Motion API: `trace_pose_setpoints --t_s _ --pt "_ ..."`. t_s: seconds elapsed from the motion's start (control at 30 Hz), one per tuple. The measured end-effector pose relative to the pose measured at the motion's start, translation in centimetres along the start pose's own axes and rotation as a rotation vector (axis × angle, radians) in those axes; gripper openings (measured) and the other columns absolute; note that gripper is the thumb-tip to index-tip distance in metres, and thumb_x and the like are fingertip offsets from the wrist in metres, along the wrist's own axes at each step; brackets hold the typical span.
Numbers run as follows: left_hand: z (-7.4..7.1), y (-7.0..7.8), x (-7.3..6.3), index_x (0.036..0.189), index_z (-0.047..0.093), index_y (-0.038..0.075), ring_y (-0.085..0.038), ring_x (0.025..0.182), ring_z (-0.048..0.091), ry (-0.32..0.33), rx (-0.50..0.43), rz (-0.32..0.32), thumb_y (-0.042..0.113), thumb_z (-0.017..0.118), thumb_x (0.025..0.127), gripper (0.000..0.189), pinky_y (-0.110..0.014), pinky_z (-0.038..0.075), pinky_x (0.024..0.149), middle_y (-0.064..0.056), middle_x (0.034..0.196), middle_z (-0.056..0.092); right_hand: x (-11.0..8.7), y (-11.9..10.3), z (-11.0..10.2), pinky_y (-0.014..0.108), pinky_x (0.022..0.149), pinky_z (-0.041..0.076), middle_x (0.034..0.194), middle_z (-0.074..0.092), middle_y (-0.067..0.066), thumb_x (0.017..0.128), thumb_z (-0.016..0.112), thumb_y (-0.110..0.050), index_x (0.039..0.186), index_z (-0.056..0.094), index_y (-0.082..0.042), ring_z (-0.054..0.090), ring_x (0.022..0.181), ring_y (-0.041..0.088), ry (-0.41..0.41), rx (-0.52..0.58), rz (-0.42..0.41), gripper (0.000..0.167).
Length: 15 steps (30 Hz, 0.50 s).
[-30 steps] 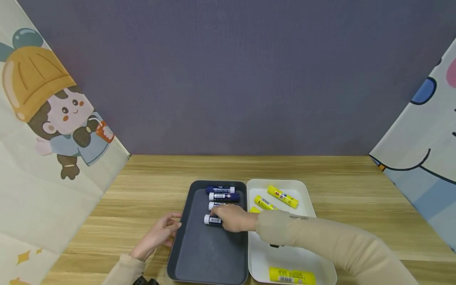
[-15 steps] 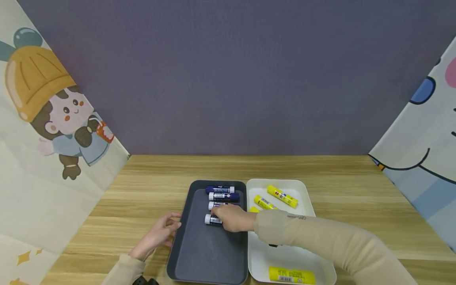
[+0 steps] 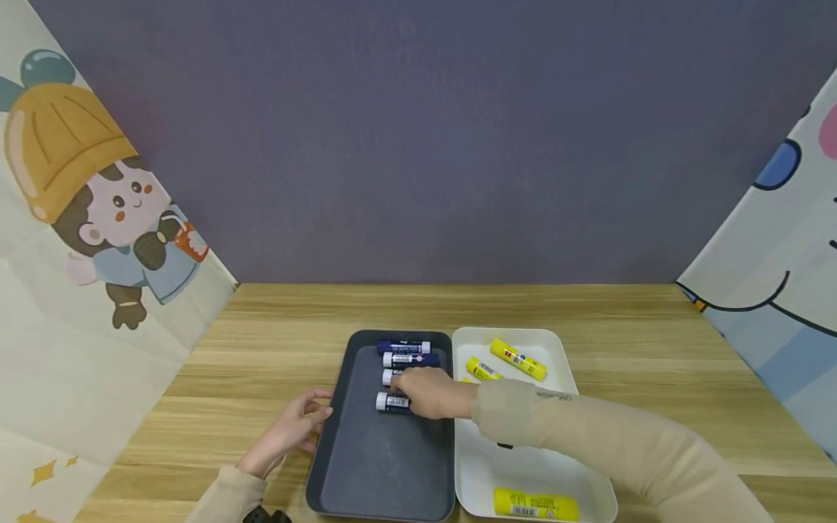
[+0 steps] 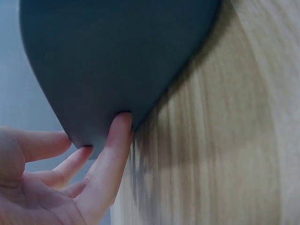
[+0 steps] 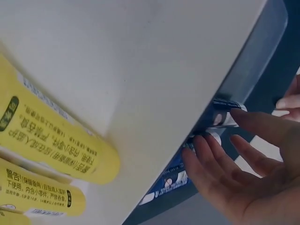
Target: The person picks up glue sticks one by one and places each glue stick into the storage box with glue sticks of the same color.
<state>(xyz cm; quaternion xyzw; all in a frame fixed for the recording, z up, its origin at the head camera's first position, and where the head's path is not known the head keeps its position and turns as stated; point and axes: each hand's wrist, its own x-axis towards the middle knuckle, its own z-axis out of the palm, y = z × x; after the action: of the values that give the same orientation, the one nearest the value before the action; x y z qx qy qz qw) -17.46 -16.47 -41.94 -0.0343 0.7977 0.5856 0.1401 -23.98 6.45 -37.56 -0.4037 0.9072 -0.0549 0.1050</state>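
Dark blue glue sticks with white caps lie in a row in the upper part of the dark grey tray [image 3: 386, 472]. My right hand [image 3: 433, 392] is over the two lower ones, hiding their right ends. In the right wrist view its thumb touches the lowest glue stick [image 5: 220, 118], while the loosely bent fingers rest by the neighbouring glue stick [image 5: 214, 138]. My left hand [image 3: 293, 427] touches the tray's left side, thumb at the rim. In the left wrist view its fingertips [image 4: 123, 119] lie against the tray's outer wall [image 4: 117, 61].
Right beside the dark tray stands a white tray [image 3: 477, 472], crossed by my right forearm. It holds yellow glue sticks: one at the top right [image 3: 519, 359], others partly under the sleeve, and a large yellow tube [image 3: 536, 505] at the near end. Both trays stand on a wooden table [image 3: 281, 319].
My right hand has shifted slightly up and to the right over the dark blue glue sticks, which lie almost where they were. The left hand has stayed at the tray's side.
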Motion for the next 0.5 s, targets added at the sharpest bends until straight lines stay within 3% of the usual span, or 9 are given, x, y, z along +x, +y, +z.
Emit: trace_pose_setpoints --t_s 0.23,0.5 --pt "0.1 0.0 0.0 0.122 0.038 -0.006 -0.016 0.064 0.049 0.017 0.015 0.007 0.008 0.045 0.090 0.036 -0.031 0.049 0.047 -0.016 0.094 0.053 -0.7 0.7 -0.9 0.029 0.076 0.049 0.104 0.062 0.003 0.078 0.061 -0.004 0.110 0.061 -0.011 0.057 0.092 0.013 -0.003 0.024 0.024 0.033" --pt "0.5 0.3 -0.3 0.120 0.040 -0.006 -0.017 0.065 0.048 0.063 0.054 0.007 0.006 0.046 0.089 0.033 -0.031 0.047 0.046 -0.016 0.092 0.053 -2.8 1.9 -1.6 0.029 0.073 0.048 0.105 0.060 0.005 0.078 0.064 -0.010 0.110 0.059 -0.012 0.056 0.089 0.014 0.049 0.080 0.024 0.032"
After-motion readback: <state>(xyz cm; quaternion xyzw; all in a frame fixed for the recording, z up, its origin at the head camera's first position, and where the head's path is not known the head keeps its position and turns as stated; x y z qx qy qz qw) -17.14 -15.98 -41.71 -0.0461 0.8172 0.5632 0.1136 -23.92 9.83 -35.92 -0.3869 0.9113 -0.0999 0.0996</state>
